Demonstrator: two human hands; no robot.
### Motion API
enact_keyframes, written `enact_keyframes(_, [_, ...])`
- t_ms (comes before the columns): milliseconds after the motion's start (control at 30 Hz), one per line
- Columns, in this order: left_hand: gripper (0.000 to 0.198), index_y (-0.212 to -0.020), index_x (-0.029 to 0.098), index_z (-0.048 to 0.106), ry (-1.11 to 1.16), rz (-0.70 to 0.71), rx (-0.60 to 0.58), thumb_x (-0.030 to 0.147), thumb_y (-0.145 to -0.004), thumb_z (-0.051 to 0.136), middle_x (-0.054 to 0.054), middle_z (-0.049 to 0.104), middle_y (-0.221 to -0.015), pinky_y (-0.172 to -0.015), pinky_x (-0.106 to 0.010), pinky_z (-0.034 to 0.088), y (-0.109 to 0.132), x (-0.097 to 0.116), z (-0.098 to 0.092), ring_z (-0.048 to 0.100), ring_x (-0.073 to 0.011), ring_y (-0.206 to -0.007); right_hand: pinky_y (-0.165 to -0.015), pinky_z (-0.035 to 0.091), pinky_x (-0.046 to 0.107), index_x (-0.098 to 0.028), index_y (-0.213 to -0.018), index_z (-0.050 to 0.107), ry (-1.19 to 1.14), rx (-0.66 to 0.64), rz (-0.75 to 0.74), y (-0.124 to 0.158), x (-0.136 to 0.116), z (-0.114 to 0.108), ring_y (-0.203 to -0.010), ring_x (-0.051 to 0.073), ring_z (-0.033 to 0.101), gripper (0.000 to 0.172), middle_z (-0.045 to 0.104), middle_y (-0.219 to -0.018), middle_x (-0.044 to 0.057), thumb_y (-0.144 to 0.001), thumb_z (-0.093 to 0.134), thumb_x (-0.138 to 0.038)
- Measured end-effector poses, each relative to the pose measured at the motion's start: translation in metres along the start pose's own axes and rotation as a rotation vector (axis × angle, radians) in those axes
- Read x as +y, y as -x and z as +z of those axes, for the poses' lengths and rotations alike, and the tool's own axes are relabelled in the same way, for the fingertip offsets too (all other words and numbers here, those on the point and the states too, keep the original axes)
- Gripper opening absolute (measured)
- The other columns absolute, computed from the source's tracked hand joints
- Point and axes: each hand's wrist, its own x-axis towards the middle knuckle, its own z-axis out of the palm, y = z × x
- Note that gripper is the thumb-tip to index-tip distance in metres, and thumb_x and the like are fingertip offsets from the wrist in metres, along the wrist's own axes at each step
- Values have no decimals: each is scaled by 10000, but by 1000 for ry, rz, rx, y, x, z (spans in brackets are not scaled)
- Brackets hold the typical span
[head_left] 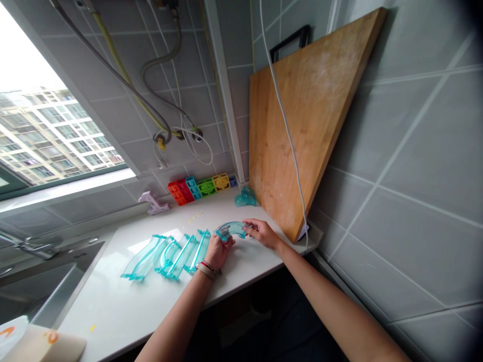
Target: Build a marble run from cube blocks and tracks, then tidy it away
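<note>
A curved piece of clear teal plastic track (234, 227) is held up just above the white counter, arched between my two hands. My left hand (220, 249), with bracelets at its wrist, is closed on the track's left end. At its right end the fingers of my right hand (263, 233) pinch the edge. To the left of my left hand, several more teal track pieces lie in a row: a wavy piece (145, 257), a curved piece (168, 254) and straight pieces (198, 250). Another cluster of teal plastic parts (245, 196) sits near the corner.
Colourful plastic blocks (199, 187) line the back wall beside a pale purple piece (153, 202). A large wooden board (302, 115) leans at the right, a white cable (289, 130) hanging before it. A sink (41, 284) is at the left, a box (49, 346) in front.
</note>
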Motion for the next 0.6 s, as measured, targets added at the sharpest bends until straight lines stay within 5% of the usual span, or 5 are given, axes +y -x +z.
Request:
enact_keyframes(233, [648, -1183, 214, 587, 16, 80, 35, 768, -847, 591, 13, 588, -713, -671, -333, 558, 2, 2, 6, 561, -135, -576, -482, 509, 234, -160, -978, 720, -27, 83, 78, 1, -2, -4, -524, 152, 671, 471, 705, -670, 14, -849, 674, -610])
enact_keyframes(467, [659, -1282, 246, 579, -140, 238, 148, 420, -731, 896, -48, 607, -1054, -603, -241, 586, 4, -9, 12, 686, -163, -811, -419, 422, 224, -188, -758, 648, 17, 110, 70, 4, -7, -6, -451, 131, 594, 468, 676, -619, 9, -877, 621, -640])
enact_keyframes(600, [634, -1266, 207, 604, -184, 277, 187, 426, -741, 885, -105, 622, -1163, -581, -260, 606, 1, -11, 10, 727, -185, -805, -451, 434, 234, -194, -746, 651, 57, 73, 67, 7, -11, -4, -473, 133, 588, 451, 673, -619, 9, -879, 636, -625])
